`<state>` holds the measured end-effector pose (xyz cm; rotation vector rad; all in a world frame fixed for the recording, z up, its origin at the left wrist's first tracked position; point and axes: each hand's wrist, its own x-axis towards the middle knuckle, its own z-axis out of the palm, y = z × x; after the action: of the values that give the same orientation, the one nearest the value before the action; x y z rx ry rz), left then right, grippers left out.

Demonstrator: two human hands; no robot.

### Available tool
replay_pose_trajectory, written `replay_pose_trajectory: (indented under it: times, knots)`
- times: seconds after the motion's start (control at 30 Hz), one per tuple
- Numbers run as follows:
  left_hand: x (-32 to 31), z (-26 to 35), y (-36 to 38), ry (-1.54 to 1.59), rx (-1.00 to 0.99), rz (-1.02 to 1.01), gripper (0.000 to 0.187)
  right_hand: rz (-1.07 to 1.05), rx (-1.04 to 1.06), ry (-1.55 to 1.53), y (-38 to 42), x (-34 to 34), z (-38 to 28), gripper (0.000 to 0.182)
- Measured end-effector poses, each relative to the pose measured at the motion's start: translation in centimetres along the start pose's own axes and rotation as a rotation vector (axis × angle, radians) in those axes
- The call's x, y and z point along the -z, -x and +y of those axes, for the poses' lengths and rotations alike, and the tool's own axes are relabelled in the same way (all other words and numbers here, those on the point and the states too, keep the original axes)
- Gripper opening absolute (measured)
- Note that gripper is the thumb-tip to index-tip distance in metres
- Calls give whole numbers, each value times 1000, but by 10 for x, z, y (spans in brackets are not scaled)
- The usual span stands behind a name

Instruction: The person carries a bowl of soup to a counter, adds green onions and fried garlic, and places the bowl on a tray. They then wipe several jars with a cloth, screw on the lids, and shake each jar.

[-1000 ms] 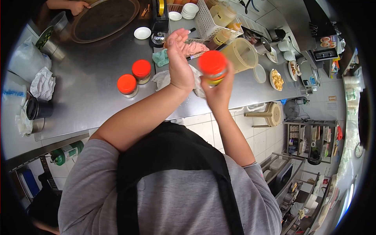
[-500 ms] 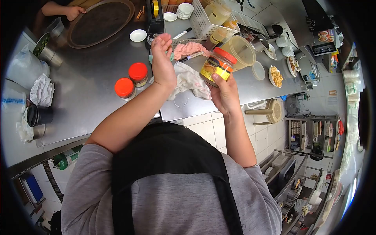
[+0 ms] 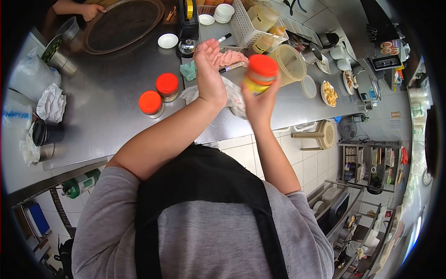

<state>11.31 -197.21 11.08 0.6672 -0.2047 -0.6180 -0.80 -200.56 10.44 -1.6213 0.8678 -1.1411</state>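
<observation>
My right hand [image 3: 261, 104] is wrapped round a jar [image 3: 256, 86] with a red lid and a yellow label, blurred by motion and held above the counter. To its left, my left hand [image 3: 210, 76] is raised with its palm turned up and fingers stretched out, holding nothing. Below and between the hands, a white cloth [image 3: 234, 95] lies crumpled on the steel counter. A pink cloth [image 3: 230, 57] and a green cloth [image 3: 188, 70] lie behind my left hand. Two more red-lidded jars, one nearer [image 3: 151, 103] and one farther [image 3: 167, 86], stand left of my left forearm.
A large round tray [image 3: 123, 28] lies at the back left, with another person's hand [image 3: 94, 11] at its rim. A white basket [image 3: 244, 23] holds squeeze bottles. A clear tub [image 3: 292, 69], its lid [image 3: 308, 86] and a bowl of yellow pieces [image 3: 330, 94] stand on the right.
The jar in my right hand has tipped so its red lid faces me more, and it is blurred now. My left hand has shifted slightly right, nearer the jar, still open.
</observation>
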Motion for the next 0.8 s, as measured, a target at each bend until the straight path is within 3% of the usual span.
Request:
replay_pose_trajectory:
  times: [0.07,0.1,0.13,0.2,0.23,0.27,0.37,0.43,0.53,0.57,0.6,0.67,0.73,0.8]
  knots:
    - [-1,3,2,0,49,2,59,-165,539,622,19,-6,0,90]
    - [-2,4,3,-4,53,-2,59,-200,558,607,10,-1,3,87]
    - [-3,5,5,27,43,-6,59,-198,555,610,0,4,3,87]
    - [-5,4,6,63,28,-4,58,-32,6,64,-16,9,2,88]
    - [-6,3,5,59,33,-1,58,-55,147,212,-10,10,12,87]
    - [-7,4,3,53,37,1,57,-172,526,527,1,6,9,86]
    - [-4,8,7,36,37,-7,57,-270,412,511,10,4,1,88]
    - [-8,7,7,56,39,-19,57,-154,-3,179,-6,8,0,90]
    - [-6,13,4,142,77,11,58,-318,164,316,23,-2,-15,86]
    - [-5,15,4,224,123,49,58,-367,131,227,13,3,-9,74]
    - [-5,14,2,226,130,48,58,-363,128,232,2,13,-1,74]
    - [-3,14,-4,283,206,66,60,-485,-764,-652,-17,29,11,59]
    - [6,15,-7,261,187,47,61,-491,-840,-740,-20,31,15,57]
    - [18,13,-13,188,169,76,62,-416,-1047,-1166,-19,31,22,59]
